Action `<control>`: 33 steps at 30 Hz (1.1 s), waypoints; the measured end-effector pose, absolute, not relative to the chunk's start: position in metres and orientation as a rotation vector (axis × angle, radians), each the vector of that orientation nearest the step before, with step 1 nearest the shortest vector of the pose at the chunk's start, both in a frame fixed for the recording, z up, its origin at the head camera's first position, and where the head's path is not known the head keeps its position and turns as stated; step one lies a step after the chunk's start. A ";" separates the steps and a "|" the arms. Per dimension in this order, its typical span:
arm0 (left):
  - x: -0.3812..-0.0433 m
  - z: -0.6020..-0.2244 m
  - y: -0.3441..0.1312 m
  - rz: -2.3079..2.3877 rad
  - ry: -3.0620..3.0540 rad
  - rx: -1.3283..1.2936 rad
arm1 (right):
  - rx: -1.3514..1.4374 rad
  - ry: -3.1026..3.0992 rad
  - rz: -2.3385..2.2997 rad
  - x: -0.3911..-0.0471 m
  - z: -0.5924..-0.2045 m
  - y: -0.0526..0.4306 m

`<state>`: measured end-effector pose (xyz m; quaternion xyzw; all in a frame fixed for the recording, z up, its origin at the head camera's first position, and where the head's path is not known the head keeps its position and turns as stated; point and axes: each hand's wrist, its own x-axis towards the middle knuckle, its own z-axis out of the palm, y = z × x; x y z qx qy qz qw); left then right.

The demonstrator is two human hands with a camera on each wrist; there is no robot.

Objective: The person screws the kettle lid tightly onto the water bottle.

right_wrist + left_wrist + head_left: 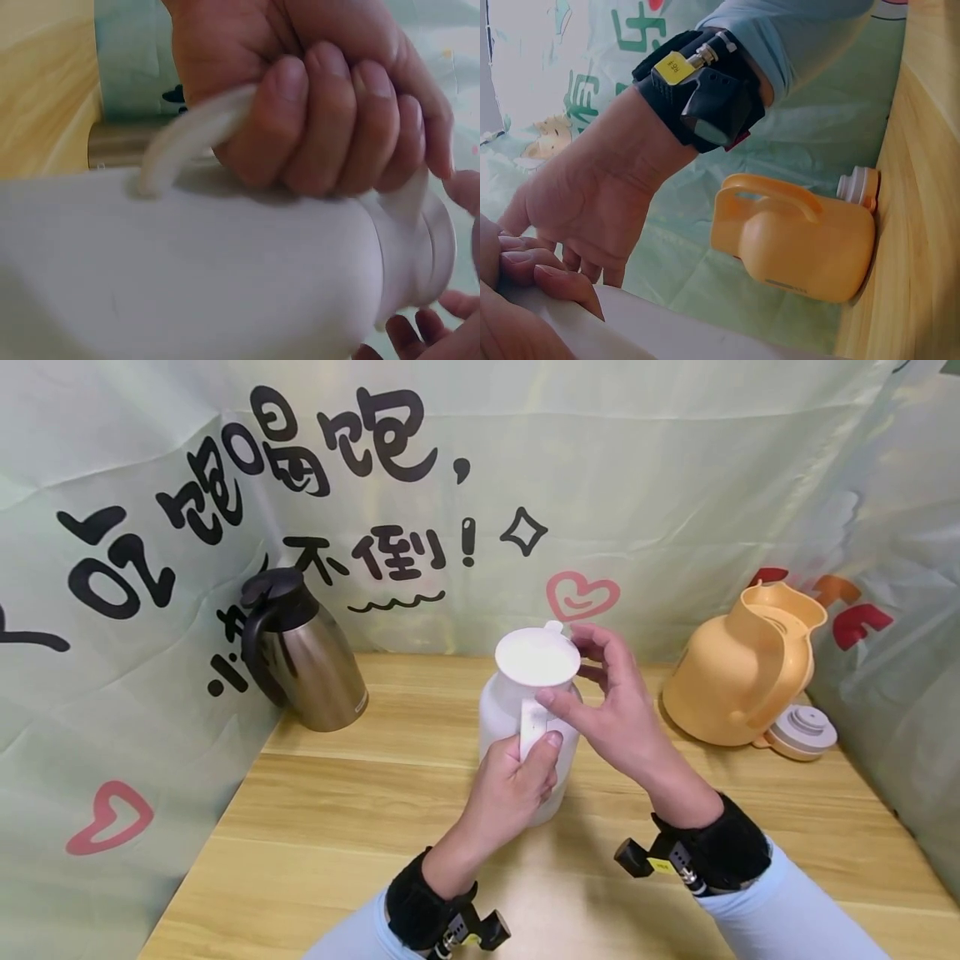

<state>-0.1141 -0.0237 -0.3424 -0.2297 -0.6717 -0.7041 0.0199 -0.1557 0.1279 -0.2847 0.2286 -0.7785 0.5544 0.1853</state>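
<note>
A white vacuum jug (495,714) stands on the table in the middle of the head view, its round white lid (537,656) on top. My left hand (506,785) grips the jug's handle (534,727); in the right wrist view, the left hand's fingers (330,127) are wrapped around this handle. My right hand (618,702) is at the right side of the lid, thumb near the top of the handle and fingers spread behind the rim. In the left wrist view, the right hand (592,202) is seen beyond the left hand's fingers (551,277).
A steel vacuum jug (318,668) with a dark handle stands at the back left. At the right is an orange jug (720,677), its grey-topped stopper (806,731) lying beside it on the wooden table (337,827). A printed cloth (675,485) hangs behind.
</note>
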 end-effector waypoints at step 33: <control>-0.114 -0.342 -0.022 -2.255 -2.060 -0.719 | 0.974 -2.605 1.301 -0.196 -0.255 0.161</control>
